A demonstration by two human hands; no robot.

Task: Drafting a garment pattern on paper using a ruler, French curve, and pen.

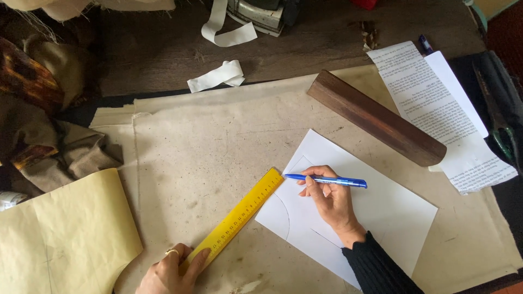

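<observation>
My right hand [328,198] grips a blue pen [326,180], its tip pointing left near the upper left edge of a white sheet of paper [392,212]. Curved and straight pencil lines show on that sheet. A yellow ruler [239,216] lies diagonally, its far end touching the sheet's left corner. My left hand [173,270], with a ring on one finger, presses down on the ruler's near end. Both rest on a large cream cloth [218,147] spread over the table.
A dark wooden bar [376,118] lies diagonally beyond the sheet. Printed papers [436,109] and scissors [501,128] sit at the right. A yellowish paper piece [65,234] lies at the lower left, crumpled fabric [49,141] at the left, white tape strips [218,76] farther back.
</observation>
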